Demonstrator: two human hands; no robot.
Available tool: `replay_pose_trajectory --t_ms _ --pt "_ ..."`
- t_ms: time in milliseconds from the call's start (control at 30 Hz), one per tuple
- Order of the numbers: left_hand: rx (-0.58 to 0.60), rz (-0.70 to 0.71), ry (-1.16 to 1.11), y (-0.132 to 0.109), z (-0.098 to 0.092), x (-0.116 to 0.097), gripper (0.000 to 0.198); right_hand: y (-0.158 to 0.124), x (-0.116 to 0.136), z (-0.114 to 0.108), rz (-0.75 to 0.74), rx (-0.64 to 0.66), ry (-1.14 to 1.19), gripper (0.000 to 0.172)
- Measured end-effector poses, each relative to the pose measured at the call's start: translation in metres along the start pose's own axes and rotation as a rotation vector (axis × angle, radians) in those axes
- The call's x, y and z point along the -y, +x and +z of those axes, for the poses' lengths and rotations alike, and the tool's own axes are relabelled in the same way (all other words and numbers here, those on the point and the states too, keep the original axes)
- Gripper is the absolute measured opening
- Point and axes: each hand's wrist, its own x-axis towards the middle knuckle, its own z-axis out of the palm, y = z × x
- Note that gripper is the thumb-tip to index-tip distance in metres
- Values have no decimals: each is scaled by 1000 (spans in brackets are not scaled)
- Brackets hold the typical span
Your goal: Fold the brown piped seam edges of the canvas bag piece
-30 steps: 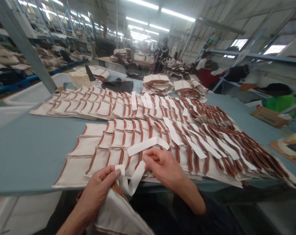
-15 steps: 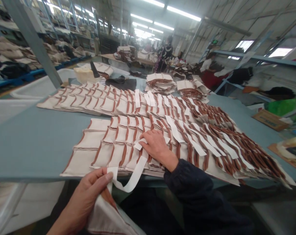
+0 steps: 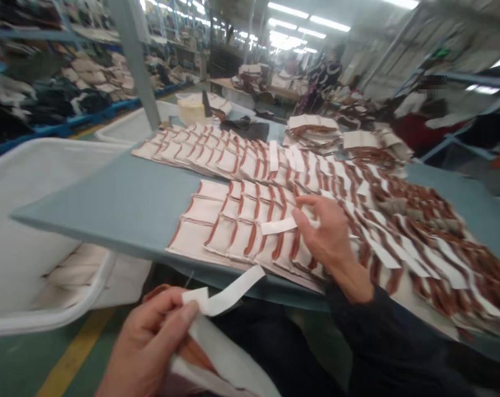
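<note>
My left hand [image 3: 159,331], closed at the lower left, pinches one end of a white strip [image 3: 237,289] between thumb and fingers. In the same grip is a beige fabric piece [image 3: 233,347] with a brown inner edge, hanging off the front of the table. The strip's other end sticks out freely to the right. My right hand [image 3: 326,234] is over the near row of overlapping beige fabric pieces [image 3: 192,234] with brown edges. Its thumb and index finger are apart, and another white strip [image 3: 278,225] runs beneath it. Its other fingertips are partly hidden.
A second row of fabric pieces [image 3: 192,146] lies farther back, with white strips across its right part. Stacks of fabric [image 3: 314,129] and a dark cloth [image 3: 248,128] are behind. A white bin [image 3: 10,171] stands left of the blue-grey table [image 3: 109,193]. Two people are in the background.
The view has swung left, so the table appears farther right. My right hand has lifted slightly and its fingers have parted. My left hand still pinches the strip and fabric piece.
</note>
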Motion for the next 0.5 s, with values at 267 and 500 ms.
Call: replay_pose_trajectory --t_ms 267,500 --pt "-24 -32 -83 -14 12 -5 32 -84 117 5 203 416 640 25" --pt "46 -35 -110 -17 5 9 34 -115 125 47 604 601 1165 35"
